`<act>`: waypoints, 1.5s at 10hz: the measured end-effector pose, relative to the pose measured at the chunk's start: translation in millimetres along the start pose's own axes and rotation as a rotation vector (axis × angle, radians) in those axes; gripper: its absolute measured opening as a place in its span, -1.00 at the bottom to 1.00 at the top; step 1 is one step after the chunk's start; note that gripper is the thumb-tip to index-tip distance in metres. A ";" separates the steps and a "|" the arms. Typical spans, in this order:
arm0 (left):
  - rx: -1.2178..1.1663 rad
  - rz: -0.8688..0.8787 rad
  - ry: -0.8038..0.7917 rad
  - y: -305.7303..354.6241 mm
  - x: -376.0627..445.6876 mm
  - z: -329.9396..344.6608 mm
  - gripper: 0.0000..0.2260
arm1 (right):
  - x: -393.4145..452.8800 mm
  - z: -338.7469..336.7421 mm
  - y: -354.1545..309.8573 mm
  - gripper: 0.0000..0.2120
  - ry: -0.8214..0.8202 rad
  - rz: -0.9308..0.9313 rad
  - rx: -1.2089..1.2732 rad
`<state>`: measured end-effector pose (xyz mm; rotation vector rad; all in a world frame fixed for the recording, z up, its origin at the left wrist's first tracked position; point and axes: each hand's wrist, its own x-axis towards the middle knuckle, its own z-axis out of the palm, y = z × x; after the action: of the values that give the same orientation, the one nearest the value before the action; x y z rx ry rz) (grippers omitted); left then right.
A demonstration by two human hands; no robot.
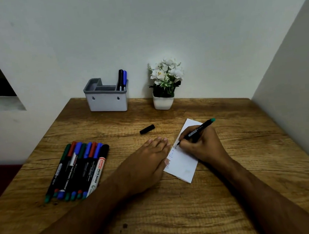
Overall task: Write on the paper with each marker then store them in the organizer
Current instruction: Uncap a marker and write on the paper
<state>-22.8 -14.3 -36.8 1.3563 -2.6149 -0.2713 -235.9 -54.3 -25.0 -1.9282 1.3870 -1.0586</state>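
Currently: right hand [201, 142] pinches green-ended marker [197, 130], tip on paper [182, 161] near surface's right edge, third word under way. Left hand [150, 155] flat, fingers straight and together, pressing paper's left edge. Loose cap [147, 129] lies apart toward far edge. Organizer [107, 97] at far edge holds two markers [122, 80], judged done. Row of eight markers [78, 169] near left edge, capped, judged outstanding. Task well short of half.
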 end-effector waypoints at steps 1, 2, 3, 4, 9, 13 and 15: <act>0.000 -0.001 0.001 0.0 0.0 -0.3 -0.50 | 1.1 0.7 -0.8 -0.88 0.020 0.022 0.002; -0.008 -0.010 -0.004 0.4 0.5 -1.9 -0.51 | 0.2 0.8 -1.8 -0.87 0.059 0.033 0.023; -0.009 -0.004 0.000 1.3 -0.6 -2.2 -0.50 | -1.1 0.4 -2.6 -0.88 0.036 0.026 0.009; -0.009 -0.006 -0.009 1.6 -0.4 -1.4 -0.50 | -1.3 0.1 -2.7 -0.89 0.043 0.029 -0.004; -0.020 0.009 0.026 -1.8 1.3 3.3 -0.51 | 2.1 0.6 -0.5 -0.87 0.053 0.050 0.033; -0.159 -0.036 0.129 -6.5 7.4 -4.1 -0.58 | 8.1 -10.1 -11.6 -0.84 0.143 0.130 0.302; -0.124 -0.088 0.259 -6.5 22.6 -29.5 -0.71 | 16.4 -17.8 -22.3 -0.90 0.121 0.093 0.388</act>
<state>-23.3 -38.8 -8.1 1.3666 -2.2933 -0.2469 -236.4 -62.1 7.0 -1.5285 1.2121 -1.3073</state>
